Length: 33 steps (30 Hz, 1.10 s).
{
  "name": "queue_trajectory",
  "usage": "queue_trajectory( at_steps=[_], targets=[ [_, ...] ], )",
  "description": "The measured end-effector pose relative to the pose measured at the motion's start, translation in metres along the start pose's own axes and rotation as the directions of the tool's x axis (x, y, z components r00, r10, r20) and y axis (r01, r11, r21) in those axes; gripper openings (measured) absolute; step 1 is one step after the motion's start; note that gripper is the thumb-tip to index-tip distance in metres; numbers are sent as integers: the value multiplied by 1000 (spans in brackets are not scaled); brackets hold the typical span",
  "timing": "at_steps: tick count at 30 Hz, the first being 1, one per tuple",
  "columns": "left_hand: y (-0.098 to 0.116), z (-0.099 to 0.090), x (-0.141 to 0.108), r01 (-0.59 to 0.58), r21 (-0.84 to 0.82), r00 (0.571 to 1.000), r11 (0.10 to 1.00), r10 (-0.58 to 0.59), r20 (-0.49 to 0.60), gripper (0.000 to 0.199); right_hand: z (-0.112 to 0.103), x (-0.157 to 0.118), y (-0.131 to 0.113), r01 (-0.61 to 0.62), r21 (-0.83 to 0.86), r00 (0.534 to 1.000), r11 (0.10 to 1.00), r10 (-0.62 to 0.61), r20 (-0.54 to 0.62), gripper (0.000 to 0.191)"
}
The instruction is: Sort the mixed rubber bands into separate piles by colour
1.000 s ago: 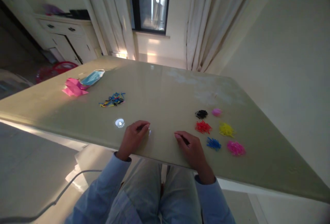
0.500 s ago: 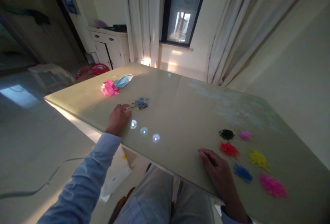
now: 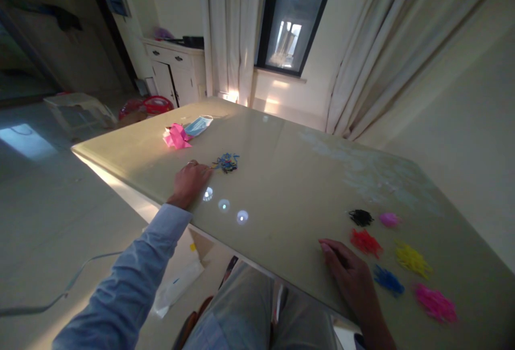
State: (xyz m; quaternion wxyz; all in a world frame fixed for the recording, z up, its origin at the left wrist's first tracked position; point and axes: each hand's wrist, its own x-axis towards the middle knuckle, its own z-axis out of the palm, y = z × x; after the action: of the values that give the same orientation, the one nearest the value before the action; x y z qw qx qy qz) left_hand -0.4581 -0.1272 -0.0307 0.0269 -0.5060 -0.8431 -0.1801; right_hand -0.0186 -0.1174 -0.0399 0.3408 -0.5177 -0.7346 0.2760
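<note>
A small mixed pile of blue, dark and yellow strands [image 3: 228, 162] lies on the table. My left hand [image 3: 191, 181] is at its left edge, fingers together and touching it; what they pinch is too small to make out. My right hand [image 3: 348, 269] rests near the table's front edge, thumb and fingertips together, with anything between them too small to see. Beside it are sorted piles: black [image 3: 361, 217], red [image 3: 366, 243], blue [image 3: 388, 280], yellow [image 3: 413, 259], bright pink [image 3: 435, 303] and light pink [image 3: 389, 219].
Crumpled pink paper [image 3: 177, 136] and a blue face mask [image 3: 198, 125] lie at the table's [image 3: 277, 178] far left. Three round light reflections show near its front edge. Behind stand a white cabinet [image 3: 177, 71], curtains and a window.
The view has shifted slightly, so most things appear a little further right. My left hand's fingers are flatter and closer together beside the mixed pile. My right hand keeps its pose.
</note>
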Motion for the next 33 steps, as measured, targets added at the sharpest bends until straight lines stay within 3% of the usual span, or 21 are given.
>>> queue_trajectory(
  at_steps=[9,13,15,17,20,23,26,29,33],
  targets=[
    [-4,2,-6,-52,-97,995,994,43,-94,40,0,0,-1,-9,3,1000,1000,9,13,38],
    [1,1,-13,-26,-380,982,925,-48,-184,33,0,-1,0,-19,13,999,1000,18,30,38],
    [12,-1,-23,35,-602,976,797,-157,-150,34,1,-2,1,-13,18,999,1000,12,37,37],
    [29,-6,-37,112,-781,974,615,-225,-38,37,1,-3,2,1,23,999,1000,-2,38,36],
    [64,-14,-67,202,-931,967,304,-211,141,37,1,-4,3,15,25,999,1000,-16,41,35],
    [104,-19,-98,326,-944,942,-54,-65,329,38,2,-5,3,22,43,999,999,-24,46,32],
    [143,-19,-122,554,-769,832,-318,185,523,34,4,-5,1,41,72,998,997,-45,46,30],
    [175,-15,-137,699,-592,715,-401,369,594,32,5,-5,-2,56,92,997,994,-61,45,28],
    [210,-14,-148,748,-563,663,-353,454,596,32,6,-6,-7,70,116,996,991,-76,50,25]
  ],
)
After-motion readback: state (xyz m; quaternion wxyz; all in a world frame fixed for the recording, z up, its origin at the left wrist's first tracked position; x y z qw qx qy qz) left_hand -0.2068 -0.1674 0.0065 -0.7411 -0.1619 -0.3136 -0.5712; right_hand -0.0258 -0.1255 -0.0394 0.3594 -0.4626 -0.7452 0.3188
